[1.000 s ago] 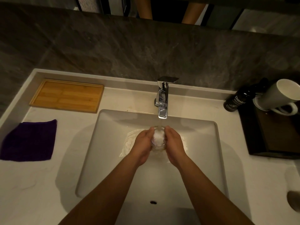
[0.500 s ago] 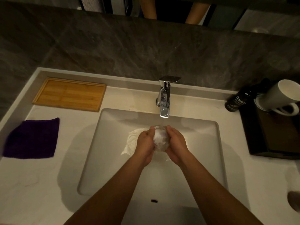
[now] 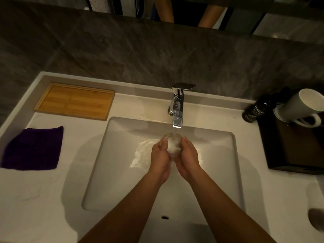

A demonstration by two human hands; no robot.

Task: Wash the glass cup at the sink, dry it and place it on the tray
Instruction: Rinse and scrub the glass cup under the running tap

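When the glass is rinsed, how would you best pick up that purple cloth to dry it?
Probably pinch the purple cloth at its near right corner, coming from above with the left hand. It lies flat on the counter left of the sink, so only an edge or corner can be lifted, and that corner is closest.

Basin (image 3: 108, 172) centre occupied: both hands (image 3: 160, 158) cupped around the glass (image 3: 172, 146), directly under the tap (image 3: 178, 109). Basin open to left and right of the hands. Left counter carries the wooden tray (image 3: 75, 100) and purple cloth (image 3: 33, 148), a bare strip between them. Right counter blocked by dark tray (image 3: 294, 148), mug (image 3: 301, 107) and bottle (image 3: 254, 111).
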